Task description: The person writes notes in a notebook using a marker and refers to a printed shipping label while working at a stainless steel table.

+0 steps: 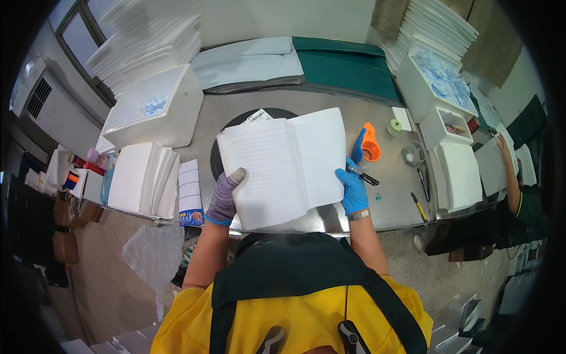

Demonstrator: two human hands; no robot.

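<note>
An open notebook with blank ruled pages is held up over the metal table. My left hand, in a purple-grey knit glove over a blue one, grips its left edge, the thumb on the page. At the right edge my right hand, in a blue glove, pinches the notebook and also has a black marker pen between its fingers. Behind the notebook, a round black disc and a label with printing are partly hidden. An orange tape dispenser lies beyond my right hand.
White foam boxes stand at the back left and right. Paper stacks lie at both sides. A yellow pen, a glass jar and a green roll are on the right. Another person's hand is at far right.
</note>
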